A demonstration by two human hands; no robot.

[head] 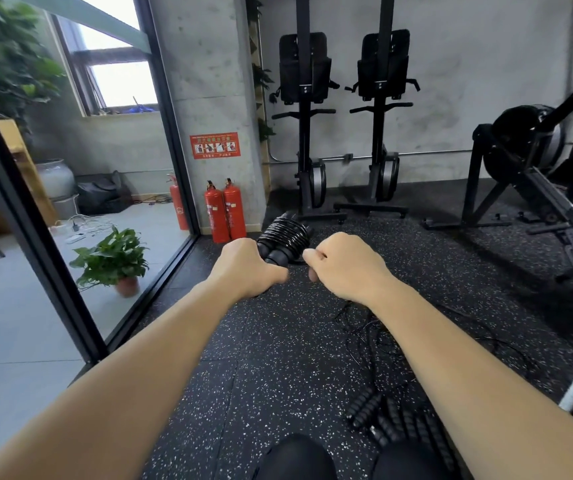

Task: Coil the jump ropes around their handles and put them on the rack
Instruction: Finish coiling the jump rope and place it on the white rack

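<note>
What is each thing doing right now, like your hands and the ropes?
Black ribbed-handled jump rope, coiled round its handles, held up.
Left hand, gripping that rope's handles.
Right hand, curled, pinching the rope's end.
Other black jump ropes, uncoiled, tangled on the floor.
Red metal fire extinguishers, upright by the wall.

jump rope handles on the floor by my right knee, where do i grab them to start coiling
Grip the ribbed handles around their middles, coming straight down from above with the right hand, which is nearer. They lie flat on the floor close together, and the thin cord beyond them is tangled, so it likely gives no firm hold.
</note>
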